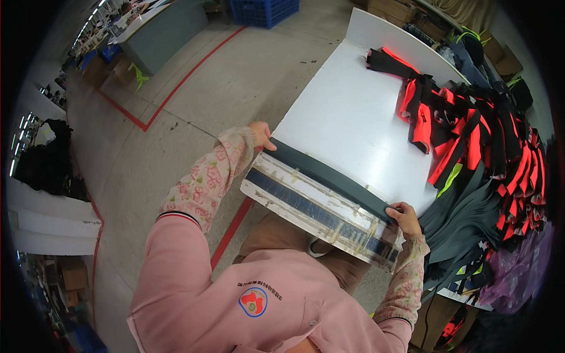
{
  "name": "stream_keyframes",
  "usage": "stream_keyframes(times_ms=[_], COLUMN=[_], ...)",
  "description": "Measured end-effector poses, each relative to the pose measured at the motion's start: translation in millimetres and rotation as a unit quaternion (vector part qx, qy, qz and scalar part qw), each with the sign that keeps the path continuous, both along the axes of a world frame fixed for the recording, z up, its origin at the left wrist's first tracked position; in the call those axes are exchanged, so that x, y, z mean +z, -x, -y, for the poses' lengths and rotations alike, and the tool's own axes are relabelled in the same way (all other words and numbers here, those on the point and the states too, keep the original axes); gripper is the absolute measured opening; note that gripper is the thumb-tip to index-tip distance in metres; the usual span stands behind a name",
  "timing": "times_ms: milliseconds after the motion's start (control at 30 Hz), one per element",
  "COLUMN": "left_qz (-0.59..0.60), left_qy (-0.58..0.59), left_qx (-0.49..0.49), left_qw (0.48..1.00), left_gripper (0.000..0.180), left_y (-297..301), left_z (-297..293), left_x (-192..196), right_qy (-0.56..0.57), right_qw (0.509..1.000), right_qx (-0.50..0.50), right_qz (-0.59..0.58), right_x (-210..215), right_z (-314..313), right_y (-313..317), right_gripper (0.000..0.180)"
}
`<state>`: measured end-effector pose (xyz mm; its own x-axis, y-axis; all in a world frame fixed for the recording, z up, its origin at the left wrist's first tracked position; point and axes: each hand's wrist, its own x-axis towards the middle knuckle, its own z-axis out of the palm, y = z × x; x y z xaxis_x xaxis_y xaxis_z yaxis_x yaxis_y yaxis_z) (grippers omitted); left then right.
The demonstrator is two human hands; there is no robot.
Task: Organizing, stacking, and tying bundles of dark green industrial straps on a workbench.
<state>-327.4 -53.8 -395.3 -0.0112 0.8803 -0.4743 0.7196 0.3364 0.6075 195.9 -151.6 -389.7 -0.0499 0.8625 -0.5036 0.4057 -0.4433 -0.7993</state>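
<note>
A long dark grey-green fabric strip (329, 177) lies stretched along the near edge of the white table (347, 112). My left hand (262, 136) pinches its left end at the table's left edge. At the other end, my right hand (405, 219) has thumb and fingers pressed on the strip. Just below the strip runs a worn white board area with brown tape patches and a dark blue band (300, 197), nearest my body.
Black and red fabric pieces (421, 126) pile along the table's right side. Beside them hangs a heap of grey-green strips (465, 206), with a purple plastic bag (518, 270) beyond. A raised white panel (400, 41) borders the far edge. A blue crate (265, 12) stands on the floor.
</note>
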Motion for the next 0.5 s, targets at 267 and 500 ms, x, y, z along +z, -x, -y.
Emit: stream_keyframes(times_ms=[267,500], left_qz=[-0.036,-0.038], left_qy=[-0.004,-0.078], left_qx=[0.000,0.004], left_qw=[0.999,0.996], left_gripper=[0.047,0.046], left_y=[-4.9,11.7], left_z=[-0.2,6.0], left_x=[-0.2,-30.7], right_qy=[-0.011,-0.176], right_qw=[1.000,0.970], right_qx=[0.008,-0.069], right_qz=[0.003,0.152], right_x=[-4.2,-15.5], right_z=[-0.7,24.8], right_y=[-2.1,-3.0], right_gripper=[0.032,0.053])
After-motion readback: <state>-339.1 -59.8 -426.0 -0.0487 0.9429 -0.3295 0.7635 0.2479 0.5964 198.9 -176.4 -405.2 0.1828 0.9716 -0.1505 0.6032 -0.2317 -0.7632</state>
